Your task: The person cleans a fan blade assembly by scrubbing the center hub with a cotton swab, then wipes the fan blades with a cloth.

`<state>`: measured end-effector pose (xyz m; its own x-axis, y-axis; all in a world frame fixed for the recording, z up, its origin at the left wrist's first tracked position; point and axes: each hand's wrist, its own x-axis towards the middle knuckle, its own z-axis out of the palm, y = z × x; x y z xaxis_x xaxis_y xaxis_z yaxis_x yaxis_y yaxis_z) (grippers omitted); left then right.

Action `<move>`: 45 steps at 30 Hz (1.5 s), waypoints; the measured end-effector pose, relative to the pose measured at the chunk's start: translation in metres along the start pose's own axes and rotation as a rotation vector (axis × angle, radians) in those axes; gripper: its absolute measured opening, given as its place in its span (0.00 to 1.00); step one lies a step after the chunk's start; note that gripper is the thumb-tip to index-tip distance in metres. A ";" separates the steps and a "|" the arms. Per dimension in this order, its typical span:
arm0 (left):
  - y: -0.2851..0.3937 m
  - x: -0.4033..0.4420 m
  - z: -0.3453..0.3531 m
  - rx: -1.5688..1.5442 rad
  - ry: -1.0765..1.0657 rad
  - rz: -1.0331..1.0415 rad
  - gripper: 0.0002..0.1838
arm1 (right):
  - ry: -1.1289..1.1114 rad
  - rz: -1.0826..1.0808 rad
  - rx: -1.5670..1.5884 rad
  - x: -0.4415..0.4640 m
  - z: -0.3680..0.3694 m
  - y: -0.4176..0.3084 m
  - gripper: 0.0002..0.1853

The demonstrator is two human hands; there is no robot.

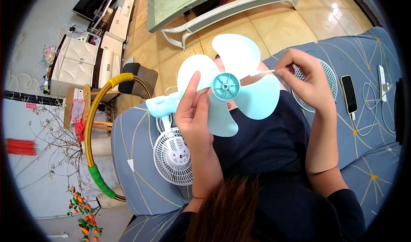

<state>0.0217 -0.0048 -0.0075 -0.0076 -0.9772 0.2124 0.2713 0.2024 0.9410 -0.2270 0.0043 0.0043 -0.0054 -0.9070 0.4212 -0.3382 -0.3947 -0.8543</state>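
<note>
A smooth aqua plastic fan blade, with four rounded lobes around a ribbed circular hub, is grasped above the dark-clothed lap by the left hand. A slender cotton swab is pinched between thumb and finger of the right hand, near the lobes.

Living room: glossy beige floor tiles catch bright light at upper right. A pale green-topped table stands top centre; cream cabinets line upper left, near a pale wall. A blue patterned sofa spans both sides.
</note>
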 end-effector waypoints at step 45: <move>0.002 -0.006 0.013 0.464 -0.032 0.251 0.21 | 0.167 -0.204 -0.218 -0.005 0.044 -0.023 0.07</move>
<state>0.0099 0.0024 -0.0035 -0.0287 -0.8939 0.4473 -0.1861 0.4445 0.8762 -0.1775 0.0115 0.0088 -0.0655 -0.7689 0.6360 -0.5409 -0.5082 -0.6701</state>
